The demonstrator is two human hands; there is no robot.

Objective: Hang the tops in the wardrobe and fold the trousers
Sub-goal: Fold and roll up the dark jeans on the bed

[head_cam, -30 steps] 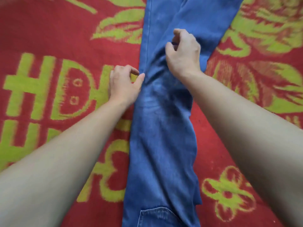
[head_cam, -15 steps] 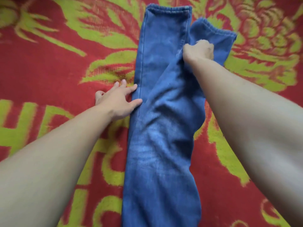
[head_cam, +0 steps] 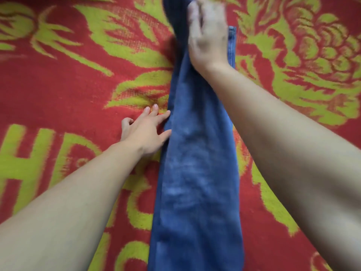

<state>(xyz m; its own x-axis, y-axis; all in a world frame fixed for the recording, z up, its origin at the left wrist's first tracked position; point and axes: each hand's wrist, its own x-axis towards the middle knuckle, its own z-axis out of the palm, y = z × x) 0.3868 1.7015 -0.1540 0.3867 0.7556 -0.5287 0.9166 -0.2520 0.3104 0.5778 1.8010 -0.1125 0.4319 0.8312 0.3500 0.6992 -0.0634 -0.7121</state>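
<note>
The jeans (head_cam: 195, 182) lie lengthwise on the red and green blanket (head_cam: 58, 85), a single narrow strip running from the near side of the view straight away from the person. No edge of the blanket shows, so their place on it cannot be given more closely. One leg seems to be laid on top of the other, which is the lengthwise halving that comes before the cross folds. Partway up, the left hand (head_cam: 145, 130) rests flat on the blanket just beside the strip. Its fingers (head_cam: 164, 116) are spread and straight, their tips touching the left edge of the denim and gripping nothing. It looks placed there to keep that edge straight and to stop the cloth creeping sideways. At the far end the right hand (head_cam: 208, 36) lies on top of the legs, close to a hem (head_cam: 231, 45) that shows just right of it. It is blurred, but its fingers (head_cam: 213, 10) look stretched out over the cloth, not curled round it. I judge that it is pressing and smoothing the upper leg onto the lower. Half a second ago the two hems splayed apart and the right hand was bunched in a fist on the upper leg. Now the legs are nearly in line and that hand has flattened and sits farther along. The left hand has barely shifted. A second ago both hands worked nearer the middle of the legs with curled fingers.
</note>
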